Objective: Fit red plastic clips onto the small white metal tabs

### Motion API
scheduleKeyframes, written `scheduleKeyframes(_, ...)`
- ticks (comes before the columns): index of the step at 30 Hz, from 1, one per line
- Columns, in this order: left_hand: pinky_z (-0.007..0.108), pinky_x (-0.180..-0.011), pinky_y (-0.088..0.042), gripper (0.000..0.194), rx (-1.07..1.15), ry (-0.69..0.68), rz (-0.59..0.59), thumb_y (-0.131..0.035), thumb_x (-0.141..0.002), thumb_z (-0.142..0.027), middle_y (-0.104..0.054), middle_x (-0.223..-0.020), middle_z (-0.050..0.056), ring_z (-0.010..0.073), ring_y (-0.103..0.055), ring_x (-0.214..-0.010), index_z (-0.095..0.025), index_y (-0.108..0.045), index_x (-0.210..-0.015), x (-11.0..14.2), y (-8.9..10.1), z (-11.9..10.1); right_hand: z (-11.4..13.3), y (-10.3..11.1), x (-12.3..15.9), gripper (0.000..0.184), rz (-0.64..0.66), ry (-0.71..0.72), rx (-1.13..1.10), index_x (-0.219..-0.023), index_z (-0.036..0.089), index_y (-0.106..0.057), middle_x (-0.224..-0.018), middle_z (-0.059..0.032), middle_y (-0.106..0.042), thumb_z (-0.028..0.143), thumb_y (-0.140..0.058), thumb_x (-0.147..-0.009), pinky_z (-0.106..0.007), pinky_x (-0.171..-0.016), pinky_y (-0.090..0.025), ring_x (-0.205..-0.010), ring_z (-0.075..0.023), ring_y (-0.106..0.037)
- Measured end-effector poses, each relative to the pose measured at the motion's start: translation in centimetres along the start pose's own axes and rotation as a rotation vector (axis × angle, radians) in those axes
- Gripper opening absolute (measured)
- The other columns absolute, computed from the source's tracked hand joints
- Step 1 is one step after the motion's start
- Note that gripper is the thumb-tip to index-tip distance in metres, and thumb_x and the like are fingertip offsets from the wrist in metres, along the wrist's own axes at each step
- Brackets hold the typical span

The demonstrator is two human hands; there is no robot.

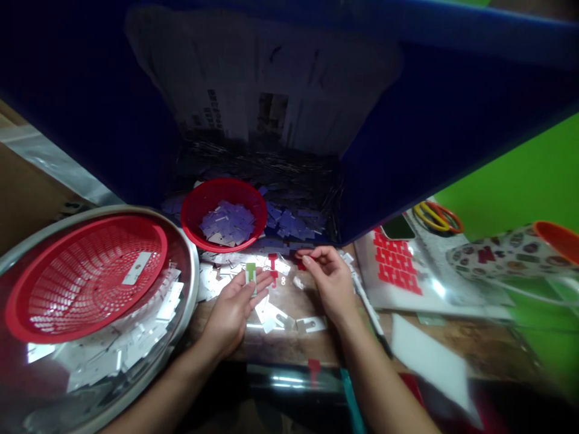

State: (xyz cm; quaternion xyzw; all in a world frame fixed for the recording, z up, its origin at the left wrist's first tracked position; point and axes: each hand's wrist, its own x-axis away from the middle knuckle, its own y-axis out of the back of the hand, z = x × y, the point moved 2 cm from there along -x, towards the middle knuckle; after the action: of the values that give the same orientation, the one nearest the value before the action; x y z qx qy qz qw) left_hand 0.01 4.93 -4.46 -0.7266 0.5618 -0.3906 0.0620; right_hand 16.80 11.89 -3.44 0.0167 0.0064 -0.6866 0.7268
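Note:
My left hand (235, 304) is palm up over the work surface, its thumb resting on a small flat metal plate (253, 288) that has a green end. Just beyond its fingertips are small red cut-out pieces (272, 263). Across from it, my right hand (333, 283) has thumb and forefinger pinched at a small red piece (301, 263), partly hidden by the fingers. Loose metal plates (271, 316) lie between and below the hands, among them a slotted plate (311, 325).
A red bowl (190, 211) of metal plates stands ahead, inside a dark blue bin (398, 120). At left, a red colander (90, 226) sits in a large metal basin (192, 283). To the right are a sheet of red T-shaped pieces (393, 265), a phone (398, 228) and a white foam sheet (429, 358).

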Motion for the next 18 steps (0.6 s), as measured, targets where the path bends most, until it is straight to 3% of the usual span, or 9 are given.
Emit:
scheduleKeyframes(7,0.033,-0.096,-0.047,0.027,-0.046,-0.004,0.18,-0.058,-0.085,-0.013,-0.07,-0.117,0.01,0.0217,-0.063,-0.111,-0.017,-0.064,-0.111,2.2,-1.5,-1.0,4.2,-2.9,2.6,0.006,0.232,0.061,0.143,-0.079,0.022,-0.065,-0.081,0.0,-0.063,0.021,-0.071,-0.077,-0.029,-0.074,-0.047,-0.079,-0.0158,-0.06)
scheduleKeyframes(13,0.033,-0.088,-0.052,0.029,-0.071,0.088,0.198,-0.057,-0.084,-0.012,-0.07,-0.113,0.009,0.0207,-0.066,-0.101,-0.019,-0.065,-0.111,3.7,-2.3,-1.7,4.3,-3.7,3.0,0.005,0.199,0.158,0.225,-0.076,0.022,-0.066,-0.078,0.0,-0.06,0.019,-0.07,-0.077,-0.028,-0.071,-0.047,-0.079,-0.016,-0.057)
scheduleKeyframes(18,0.035,-0.084,-0.052,0.021,-0.05,0.091,0.211,-0.057,-0.083,-0.014,-0.073,-0.094,0.009,0.021,-0.069,-0.088,-0.017,-0.067,-0.101,3.9,-2.6,-1.9,4.3,-3.7,3.6,0.005,0.126,0.225,0.252,-0.079,0.023,-0.066,-0.079,-0.0014,-0.06,0.019,-0.068,-0.078,-0.028,-0.066,-0.049,-0.08,-0.017,-0.058)
